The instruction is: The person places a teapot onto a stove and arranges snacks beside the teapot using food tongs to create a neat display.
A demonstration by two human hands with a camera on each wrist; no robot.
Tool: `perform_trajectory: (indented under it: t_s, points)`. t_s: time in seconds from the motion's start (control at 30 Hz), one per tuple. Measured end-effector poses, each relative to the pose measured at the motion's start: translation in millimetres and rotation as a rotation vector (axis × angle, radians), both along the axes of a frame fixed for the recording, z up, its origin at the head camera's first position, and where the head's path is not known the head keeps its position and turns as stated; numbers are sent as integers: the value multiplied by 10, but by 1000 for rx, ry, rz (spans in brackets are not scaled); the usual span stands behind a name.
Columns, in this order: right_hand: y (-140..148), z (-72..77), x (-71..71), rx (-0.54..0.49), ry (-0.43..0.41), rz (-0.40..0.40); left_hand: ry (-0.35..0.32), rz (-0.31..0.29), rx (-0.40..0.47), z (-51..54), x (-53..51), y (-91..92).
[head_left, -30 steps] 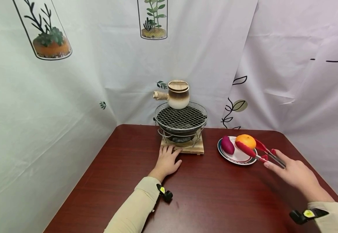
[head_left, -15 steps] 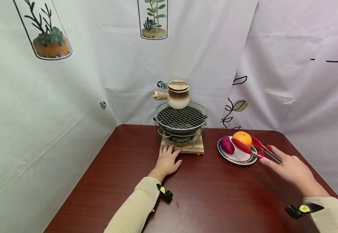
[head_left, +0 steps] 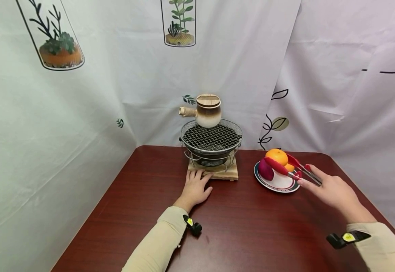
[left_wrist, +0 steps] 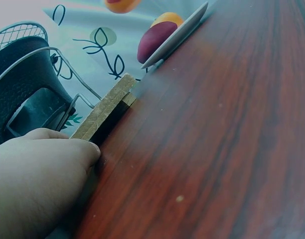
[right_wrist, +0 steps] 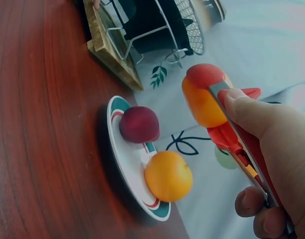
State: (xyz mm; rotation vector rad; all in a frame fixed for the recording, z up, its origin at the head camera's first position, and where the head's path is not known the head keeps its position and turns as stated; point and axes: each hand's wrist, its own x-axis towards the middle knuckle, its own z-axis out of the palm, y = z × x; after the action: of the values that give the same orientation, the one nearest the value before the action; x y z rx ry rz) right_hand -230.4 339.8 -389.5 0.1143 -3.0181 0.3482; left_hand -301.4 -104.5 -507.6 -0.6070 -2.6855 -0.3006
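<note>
My right hand [head_left: 337, 194] grips red-tipped metal tongs [right_wrist: 252, 154]. Between the tips, an orange [right_wrist: 202, 102] is held in the air, clear of the plate. Below it stands a white plate [head_left: 279, 186] with a green-and-red rim, bearing a second orange [right_wrist: 168, 176] and a dark purple round fruit or vegetable [right_wrist: 139, 124] whose kind I cannot tell. My left hand [head_left: 194, 190] lies with spread fingers, their tips on the front edge of a wooden board [head_left: 226, 174]. In the left wrist view, that hand hides part of the board.
A black grill stove [head_left: 211, 153] with a round wire mesh [head_left: 214, 138] stands on the board. On the mesh's back sits a lidded clay pot [head_left: 209, 115], side handle pointing left. Patterned white cloth [head_left: 143, 75] hangs behind the dark red table [head_left: 238, 226].
My right hand has moved left and away from me with the tongs, and the gripped orange has risen. The second orange now shows behind the tongs. My left hand has stayed still.
</note>
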Motion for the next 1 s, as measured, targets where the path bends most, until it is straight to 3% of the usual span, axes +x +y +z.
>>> perform_trajectory:
  t_s: [1.0]
  points:
    - [-230, 208, -145, 27, 24, 39, -18, 7, -7, -7, -16, 1]
